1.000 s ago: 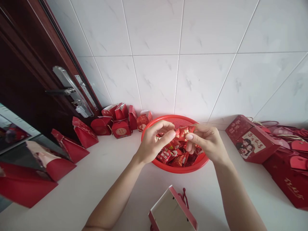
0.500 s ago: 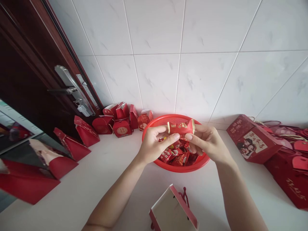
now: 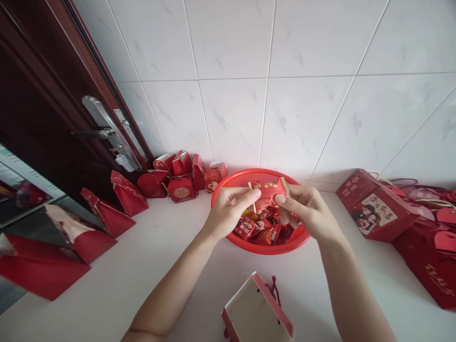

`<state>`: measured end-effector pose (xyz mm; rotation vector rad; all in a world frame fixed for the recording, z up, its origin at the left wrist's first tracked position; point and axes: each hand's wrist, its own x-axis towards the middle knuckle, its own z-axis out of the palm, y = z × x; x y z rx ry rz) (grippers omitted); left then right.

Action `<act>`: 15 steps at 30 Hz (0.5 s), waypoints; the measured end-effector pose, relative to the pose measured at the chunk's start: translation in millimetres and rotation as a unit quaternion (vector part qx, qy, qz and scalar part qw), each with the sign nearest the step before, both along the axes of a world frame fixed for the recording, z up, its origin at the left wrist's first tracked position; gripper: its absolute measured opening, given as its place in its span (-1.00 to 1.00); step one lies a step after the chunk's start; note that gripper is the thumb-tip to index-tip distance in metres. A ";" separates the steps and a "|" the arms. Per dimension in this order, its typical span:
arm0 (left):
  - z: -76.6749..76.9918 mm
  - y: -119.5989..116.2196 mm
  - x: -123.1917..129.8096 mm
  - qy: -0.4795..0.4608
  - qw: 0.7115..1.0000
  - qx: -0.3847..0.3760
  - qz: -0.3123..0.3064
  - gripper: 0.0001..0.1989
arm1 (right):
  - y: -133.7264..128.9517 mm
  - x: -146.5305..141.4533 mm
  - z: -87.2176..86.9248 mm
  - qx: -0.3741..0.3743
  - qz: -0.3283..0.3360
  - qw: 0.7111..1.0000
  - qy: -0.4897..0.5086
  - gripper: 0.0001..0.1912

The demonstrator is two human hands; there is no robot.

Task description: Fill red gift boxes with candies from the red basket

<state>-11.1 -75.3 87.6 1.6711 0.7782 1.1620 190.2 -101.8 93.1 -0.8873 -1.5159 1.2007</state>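
A red wrapped candy (image 3: 270, 192) with gold ends is stretched between my two hands above a red plastic basket (image 3: 245, 246). My left hand (image 3: 228, 211) pinches its left end, thumb on top. On its right end, my right hand (image 3: 309, 209) grips with thumb and fingers. Below them, several red wrapped candies (image 3: 265, 233) lie in the basket. Nearer to me on the white table (image 3: 171, 280) stands an open red box (image 3: 254, 308) with a pale inside and a dark red cord.
Small red boxes (image 3: 181, 189) stand by the tiled wall at back left. Red paper bags (image 3: 96, 242) line the left edge, near a dark door with a metal handle (image 3: 103, 133). More red gift boxes (image 3: 374, 209) and bags (image 3: 427, 266) sit at the right.
The candy has tilted and turned between my hands, showing a different face of its wrapper. My left thumb has moved up onto it. The basket and boxes have stayed in place.
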 end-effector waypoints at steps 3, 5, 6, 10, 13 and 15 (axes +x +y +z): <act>2.9 -2.2 2.1 -0.003 1.000 -0.002 0.006 -0.45 | 0.3 -0.3 0.2 -0.001 0.006 1.000 -0.002 -0.61; 5.0 -4.3 3.9 -0.009 1.000 -0.005 0.002 -0.49 | 0.7 -0.8 -0.2 -0.001 0.020 1.000 -0.007 -0.62; 5.9 -5.3 4.7 -0.012 1.000 -0.007 -0.003 -0.51 | 0.9 -1.1 -0.6 -0.002 0.027 1.000 -0.010 -0.62; 6.2 -6.8 5.3 -0.005 1.000 -0.011 -0.008 -0.52 | 1.7 -2.1 -2.0 -0.004 0.032 0.999 -0.019 -0.54; 4.3 -4.9 4.4 0.002 1.000 -0.006 -0.002 -0.50 | 2.1 -1.9 -2.7 -0.005 0.026 0.999 -0.027 -0.50; 3.3 -3.6 4.3 0.003 1.000 -0.008 0.000 -0.48 | 2.2 -1.5 -3.1 -0.005 0.028 0.999 -0.031 -0.51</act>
